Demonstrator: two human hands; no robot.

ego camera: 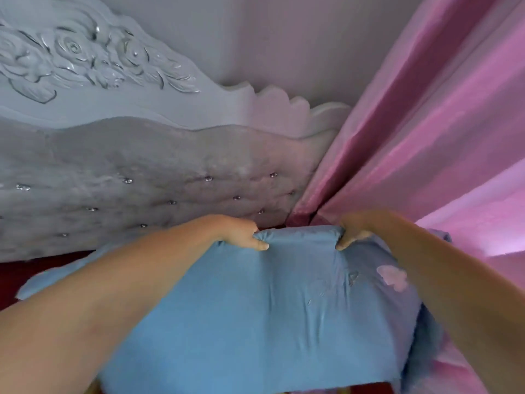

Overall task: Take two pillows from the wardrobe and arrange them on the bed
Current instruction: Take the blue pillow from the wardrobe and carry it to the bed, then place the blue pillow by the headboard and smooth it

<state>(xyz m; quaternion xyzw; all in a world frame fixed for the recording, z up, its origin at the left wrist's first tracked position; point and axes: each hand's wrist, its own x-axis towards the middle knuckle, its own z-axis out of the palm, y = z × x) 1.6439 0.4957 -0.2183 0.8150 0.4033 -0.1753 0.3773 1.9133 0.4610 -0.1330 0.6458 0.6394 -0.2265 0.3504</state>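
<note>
A blue pillow (pixel 255 308) with a small pale pink patch near its right side fills the lower middle of the head view. My left hand (pixel 241 231) grips its far edge on the left. My right hand (pixel 355 231) grips the same far edge on the right. The pillow lies with that edge close to the bed's headboard (pixel 142 180). A second blue piece of fabric (pixel 42 282) shows at the left under my left arm; whether it is another pillow is unclear. A strip of dark red bed surface (pixel 17 268) appears at the left.
The grey tufted headboard with studs and carved white roses rises straight ahead. A pink curtain (pixel 412 123) hangs at the right and reaches down beside the pillow's right end. A pale wall (pixel 284 38) lies behind.
</note>
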